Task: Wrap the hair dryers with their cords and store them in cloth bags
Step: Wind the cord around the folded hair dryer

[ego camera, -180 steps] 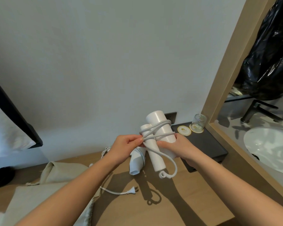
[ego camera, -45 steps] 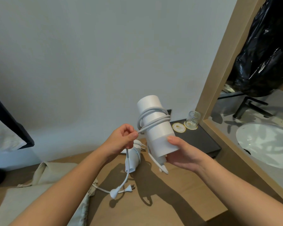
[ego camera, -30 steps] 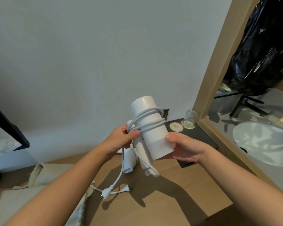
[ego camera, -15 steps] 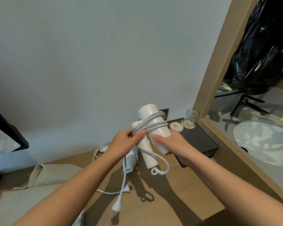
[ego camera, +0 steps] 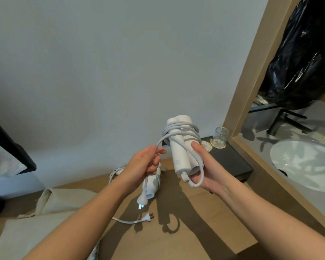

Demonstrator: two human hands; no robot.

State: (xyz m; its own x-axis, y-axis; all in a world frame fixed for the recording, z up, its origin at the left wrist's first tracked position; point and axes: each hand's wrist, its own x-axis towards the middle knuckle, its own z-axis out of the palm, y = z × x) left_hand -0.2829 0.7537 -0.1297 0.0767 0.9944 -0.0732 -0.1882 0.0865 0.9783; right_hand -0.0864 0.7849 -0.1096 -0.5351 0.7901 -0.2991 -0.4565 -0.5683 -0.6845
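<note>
Plug (ego camera: 140, 199) now dangling lower, left hand (ego camera: 144, 167) pinching cord (ego camera: 159, 142), right hand (ego camera: 207, 168) gripping upright hair dryer (ego camera: 179, 147).

A glass (ego camera: 221, 134) stands upside down on a black tray (ego camera: 231, 162).

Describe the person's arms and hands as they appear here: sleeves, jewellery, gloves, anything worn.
Both forearms are bare up to the frame's edge, with no sleeve showing. The left hand and the right hand wear no gloves. No ring, watch or bracelet shows on the visible fingers or wrists. The nails that show look short and unpainted. No markings or tattoos appear on either arm.
</note>
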